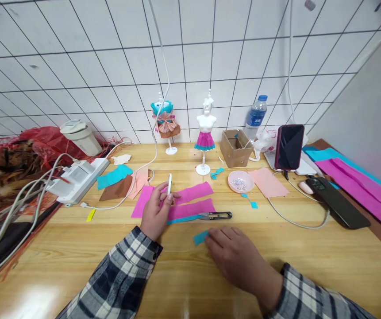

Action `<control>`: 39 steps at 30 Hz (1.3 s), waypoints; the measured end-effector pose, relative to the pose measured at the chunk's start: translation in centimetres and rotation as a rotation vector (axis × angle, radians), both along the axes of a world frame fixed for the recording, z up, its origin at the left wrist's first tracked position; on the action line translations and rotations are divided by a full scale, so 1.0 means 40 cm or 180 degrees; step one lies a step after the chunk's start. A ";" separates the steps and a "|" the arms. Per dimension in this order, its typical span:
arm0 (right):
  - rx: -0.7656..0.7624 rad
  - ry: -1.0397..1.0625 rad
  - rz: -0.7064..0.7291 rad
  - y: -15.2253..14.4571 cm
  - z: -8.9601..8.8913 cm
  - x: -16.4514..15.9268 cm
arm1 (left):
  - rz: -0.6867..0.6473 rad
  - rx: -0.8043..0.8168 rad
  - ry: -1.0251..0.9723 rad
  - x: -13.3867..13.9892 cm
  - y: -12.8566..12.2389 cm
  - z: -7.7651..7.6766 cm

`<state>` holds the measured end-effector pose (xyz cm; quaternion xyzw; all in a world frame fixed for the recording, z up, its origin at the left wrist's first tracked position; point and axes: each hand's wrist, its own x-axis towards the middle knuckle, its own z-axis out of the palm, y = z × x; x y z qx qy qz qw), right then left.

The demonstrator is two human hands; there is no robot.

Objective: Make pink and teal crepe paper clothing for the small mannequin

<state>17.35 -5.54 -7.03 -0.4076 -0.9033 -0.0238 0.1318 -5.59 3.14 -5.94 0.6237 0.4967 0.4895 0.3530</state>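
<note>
My left hand [157,208] is closed round a slim white stick [169,182], which points upward; its kind I cannot make out. Under and beside that hand lie bright pink crepe paper strips [193,206] and a narrow blue strip [185,219]. Thread snips [220,215] rest at the right end of these strips. Low on the table, my right hand [236,257] has its fingertips closed on a small blue paper piece [200,238], whose left end shows. Behind stands a white mini mannequin [206,122] in a pink skirt with a blue hem [204,141].
A second mannequin [165,117] wears blue, peach and brown paper. To the right are a cardboard box [236,153], a pink dish of sequins [241,187], a propped phone [289,146] and a black phone [339,203]. A power strip [80,181] with cables lies left.
</note>
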 end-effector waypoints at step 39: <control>0.0010 0.2042 -0.0373 0.096 0.058 -0.018 | -0.1156 0.0535 0.1422 0.093 -0.088 0.014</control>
